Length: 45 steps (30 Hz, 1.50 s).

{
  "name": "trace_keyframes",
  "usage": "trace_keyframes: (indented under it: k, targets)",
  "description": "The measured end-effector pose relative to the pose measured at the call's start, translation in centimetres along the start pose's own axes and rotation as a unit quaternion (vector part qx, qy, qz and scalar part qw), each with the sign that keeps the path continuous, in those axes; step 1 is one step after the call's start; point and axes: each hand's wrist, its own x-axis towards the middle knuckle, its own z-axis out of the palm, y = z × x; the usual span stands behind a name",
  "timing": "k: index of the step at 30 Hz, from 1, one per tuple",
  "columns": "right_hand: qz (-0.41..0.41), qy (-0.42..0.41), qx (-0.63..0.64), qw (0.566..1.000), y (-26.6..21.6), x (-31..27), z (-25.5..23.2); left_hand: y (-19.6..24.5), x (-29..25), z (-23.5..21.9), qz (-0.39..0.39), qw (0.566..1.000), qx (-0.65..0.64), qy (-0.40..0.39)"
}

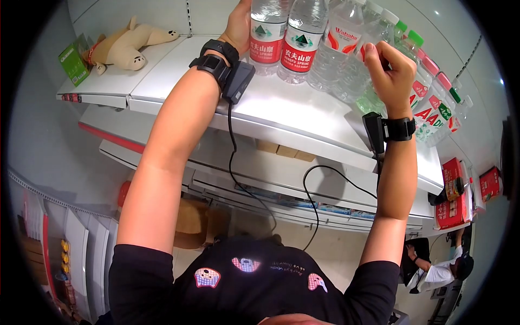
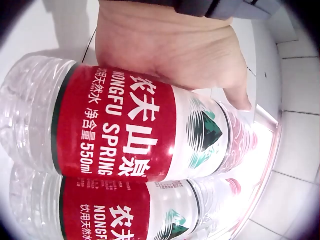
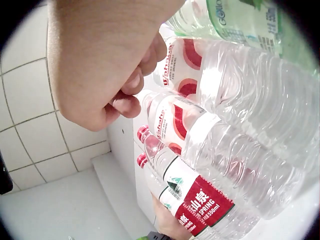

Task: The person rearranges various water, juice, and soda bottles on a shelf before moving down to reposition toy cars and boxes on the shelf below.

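Observation:
In the head view my left hand (image 1: 237,28) is at the left side of the end red-label water bottle (image 1: 266,46). The palm lies along this bottle in the left wrist view, and a bent digit comes round near its neck; the other fingers are hidden behind it. A second red-label water bottle (image 1: 299,51) stands right beside it. My right hand (image 1: 394,76) is curled into a fist in front of the clear Wahaha bottles (image 3: 175,122), with bent fingertips (image 3: 126,106) near their upper parts. Nothing shows inside that fist.
Farther right along the white shelf (image 1: 303,108) stand a green-label bottle (image 3: 250,22) and several bottles with pink or green caps. A plush toy (image 1: 130,49) and a green box (image 1: 74,60) lie at the left. Cables hang from both wrists. Another person (image 1: 444,271) is at the lower right.

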Motion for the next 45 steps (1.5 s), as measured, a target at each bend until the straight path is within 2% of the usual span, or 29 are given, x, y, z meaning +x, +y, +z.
trace_keyframes:
  k: [19, 33, 37, 40, 43, 45]
  targets:
    - [-0.013, -0.002, 0.0, 1.0, 0.0, 0.0, -0.1, 0.3, 0.0, 0.4, 0.012, 1.0, -0.005, 0.017]
    - [-0.015, -0.004, 0.001, 1.0, -0.2, 0.0, -0.1, 0.4, 0.1, 0.3, -0.014, 1.0, -0.018, -0.01]
    - [-0.016, -0.003, 0.003, 1.0, -0.1, 0.0, -0.1, 0.2, 0.1, 0.3, 0.004, 1.0, -0.004, -0.003]
    - [-0.019, -0.004, 0.01, 1.0, -0.2, 0.0, -0.1, 0.3, 0.0, 0.6, -0.021, 1.0, -0.019, 0.0]
    - [-0.014, -0.004, 0.01, 1.0, -0.1, 0.0, -0.2, -0.1, 0.2, 0.1, 0.016, 1.0, 0.003, 0.003]
    - [-0.005, -0.008, 0.004, 1.0, -0.1, -0.1, -0.3, -0.1, 0.1, -0.6, -0.019, 1.0, -0.021, -0.004]
